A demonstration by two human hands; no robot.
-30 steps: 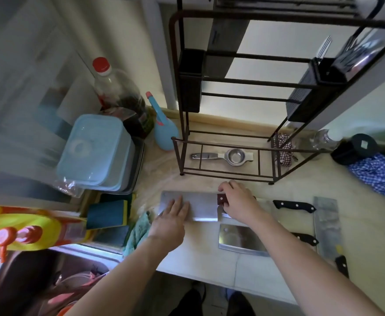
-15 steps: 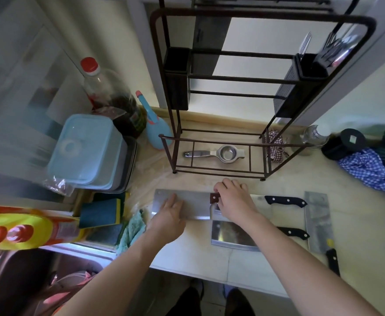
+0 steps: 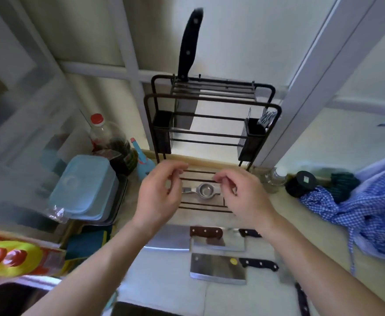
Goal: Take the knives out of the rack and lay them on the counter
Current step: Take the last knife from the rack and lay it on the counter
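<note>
From the head view, no brand or label is sharp enough for me to read. My left hand [image 3: 158,192] and my right hand [image 3: 244,195] hover side by side in front of the rack [image 3: 212,103], both empty, fingers loosely curled and part open. One knife [image 3: 188,46] remains in the rack's top slots, its black handle sticking up and its broad blade hanging down behind the bars. On the table [image 3: 164,283] near me lie three cleavers: a brown-handled cleaver [image 3: 206,232], one under it whose black handle pokes out to the right, and a nearer black-handled cleaver [image 3: 217,269]. A further black handle shows at the bottom edge. The right-hand black caddy [image 3: 254,135] on the rack holds forks; I cannot see inside the left one. A metal strainer [image 3: 204,190] lies on the rack's bottom shelf.
</note>
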